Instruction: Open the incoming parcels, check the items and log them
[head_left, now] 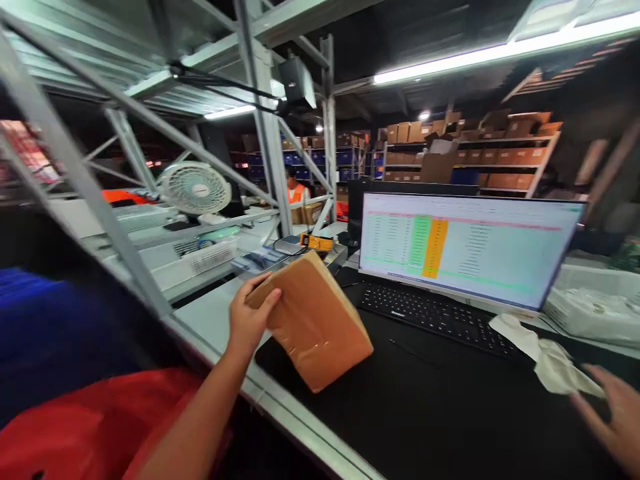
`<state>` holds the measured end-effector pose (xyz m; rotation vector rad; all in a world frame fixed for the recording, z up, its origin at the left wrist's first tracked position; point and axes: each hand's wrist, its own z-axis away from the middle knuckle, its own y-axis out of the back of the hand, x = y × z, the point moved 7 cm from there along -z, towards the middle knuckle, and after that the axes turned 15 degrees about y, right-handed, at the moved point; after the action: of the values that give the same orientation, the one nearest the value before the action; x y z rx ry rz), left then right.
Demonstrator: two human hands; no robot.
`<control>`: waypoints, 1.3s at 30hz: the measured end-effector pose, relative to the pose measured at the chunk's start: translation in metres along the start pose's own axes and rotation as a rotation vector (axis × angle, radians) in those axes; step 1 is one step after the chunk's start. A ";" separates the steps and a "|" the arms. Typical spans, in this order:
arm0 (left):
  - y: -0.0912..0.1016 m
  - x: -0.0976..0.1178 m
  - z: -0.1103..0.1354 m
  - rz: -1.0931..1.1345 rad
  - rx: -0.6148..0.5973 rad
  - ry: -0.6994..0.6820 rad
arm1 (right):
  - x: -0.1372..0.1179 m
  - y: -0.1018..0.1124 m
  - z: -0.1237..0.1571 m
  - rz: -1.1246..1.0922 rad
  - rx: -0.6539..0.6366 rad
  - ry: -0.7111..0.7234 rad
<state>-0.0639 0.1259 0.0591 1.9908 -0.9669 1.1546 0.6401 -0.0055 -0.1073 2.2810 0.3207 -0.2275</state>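
Left hand [253, 313] gripping brown parcel [317, 327], tilted, long axis slanting down rightward

No words you can read anywhere, no print showing on the brown parcel [315, 323] at lower center, the spreadsheet [450, 243] at right too small to read, the yellow device [316, 242] at center unreadable too

Left hand [250, 315] raised near mid-frame, wrist bent, fingers [255, 283] curled, gripping. Bare left forearm [200, 407] angled up from bottom edge. Right hand [613, 420] low at right edge, partly cut off, fingers spread, empty.
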 end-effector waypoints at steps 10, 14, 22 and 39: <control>-0.005 0.018 -0.005 0.007 0.053 0.021 | -0.378 -0.169 -0.085 -1.016 -0.372 0.288; 0.016 0.008 -0.007 0.113 0.005 0.169 | -0.381 -0.145 -0.124 -1.039 -0.220 0.319; -0.001 -0.026 0.050 -0.307 -0.336 0.166 | -0.329 -0.128 -0.096 -1.234 -0.713 0.186; -0.045 0.014 0.132 -0.447 -0.073 -0.766 | -0.212 -0.146 -0.058 -0.260 -0.542 0.409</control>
<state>0.0354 0.0400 0.0096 2.4592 -0.8109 0.0918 0.3979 0.0986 -0.1155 1.7285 0.7901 0.1847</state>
